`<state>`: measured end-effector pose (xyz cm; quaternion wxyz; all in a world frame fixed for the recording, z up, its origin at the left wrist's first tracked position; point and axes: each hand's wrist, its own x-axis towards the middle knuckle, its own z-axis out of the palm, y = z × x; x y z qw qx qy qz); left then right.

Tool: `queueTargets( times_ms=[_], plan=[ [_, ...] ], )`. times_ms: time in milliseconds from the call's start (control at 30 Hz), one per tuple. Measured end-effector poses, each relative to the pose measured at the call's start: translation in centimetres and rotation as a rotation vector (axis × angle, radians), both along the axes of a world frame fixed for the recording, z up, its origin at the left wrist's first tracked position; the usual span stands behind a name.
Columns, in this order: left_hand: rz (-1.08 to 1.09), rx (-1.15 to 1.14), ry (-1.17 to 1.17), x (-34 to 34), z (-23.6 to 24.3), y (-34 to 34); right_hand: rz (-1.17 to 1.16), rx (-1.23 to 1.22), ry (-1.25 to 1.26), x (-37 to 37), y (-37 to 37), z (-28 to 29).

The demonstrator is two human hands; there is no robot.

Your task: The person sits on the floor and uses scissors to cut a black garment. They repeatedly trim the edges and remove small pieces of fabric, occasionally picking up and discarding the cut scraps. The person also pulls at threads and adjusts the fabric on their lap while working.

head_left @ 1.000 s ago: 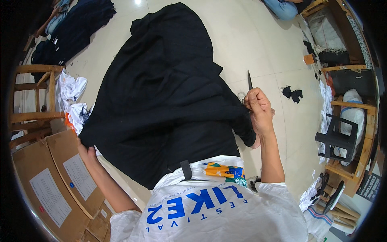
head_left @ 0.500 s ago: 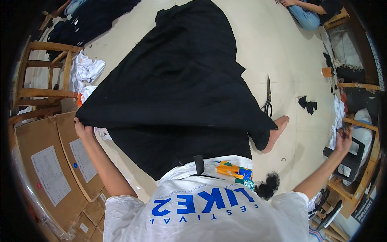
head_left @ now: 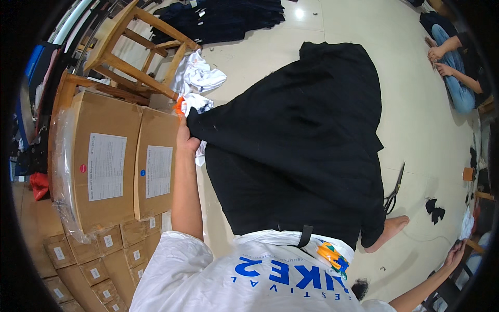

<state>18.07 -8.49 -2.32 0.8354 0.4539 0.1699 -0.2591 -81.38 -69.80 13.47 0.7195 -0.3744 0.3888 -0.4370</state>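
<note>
Gripped in my left hand (head_left: pixel 187 138): broad black cloth (head_left: pixel 296 140); whether my right hand (head_left: pixel 455 254) holds anything, I cannot tell.

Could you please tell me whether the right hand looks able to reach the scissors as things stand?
Probably yes: the right hand is out to the side, but the scissors appear mostly uncovered beside the black cloth, with the bare foot close to their handles.

The left hand (head_left: pixel 185 139) grips black cloth (head_left: pixel 301 135).
</note>
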Motion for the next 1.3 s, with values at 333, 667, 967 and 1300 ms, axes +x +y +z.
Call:
queueTargets(
  times_ms=[333,667,967,1300],
  plan=[
    [0.042,0.096,-0.083,4.2,0.6,1.9,0.900,-0.679,1.687,20.9,11.2,4.6],
    [-0.330,0.029,-0.269,5.6,0.0,4.9,0.953,-0.527,2.024,15.6,7.6,8.8],
    [0.105,0.865,-0.536,4.7,-2.3,2.4,0.463,-0.636,1.351,26.9,12.8,4.7],
    [-1.194,0.526,-1.696,-25.1,10.0,-14.1,1.171,-0.520,1.005,40.1,25.0,-6.5]
  ],
)
